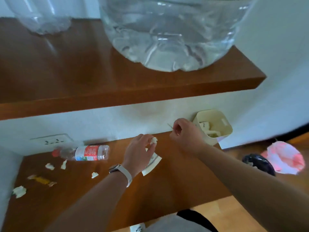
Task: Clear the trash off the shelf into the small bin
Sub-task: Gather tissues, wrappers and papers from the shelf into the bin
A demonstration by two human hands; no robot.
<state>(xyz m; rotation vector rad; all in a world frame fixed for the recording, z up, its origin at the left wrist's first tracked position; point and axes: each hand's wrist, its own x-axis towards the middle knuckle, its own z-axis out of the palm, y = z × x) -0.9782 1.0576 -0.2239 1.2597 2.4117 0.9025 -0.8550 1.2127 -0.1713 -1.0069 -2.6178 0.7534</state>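
We take the small bin as our landmark: it is cream-coloured, sits at the far right end of the lower shelf against the white wall, and already has pale scraps inside. Our right hand hangs just left of the bin, its fingers pinched closed on a thin stick that pokes out to the left. Further left of the bin, our left hand, with a watch on the wrist, holds a small white paper wad between curled fingertips, above the shelf. Under that hand a paper slip lies flat on the wood. Well left of the bin, a plastic bottle with a red cap and red label lies on its side near the wall, by a wall socket. Farther still from the bin, at the shelf's left end, we see several white paper scraps and a yellow candy wrapper scattered about. On the upper shelf, above and left of the bin, stands a big clear water jug. On the floor to the bin's right lie a black bag and a pink bag.
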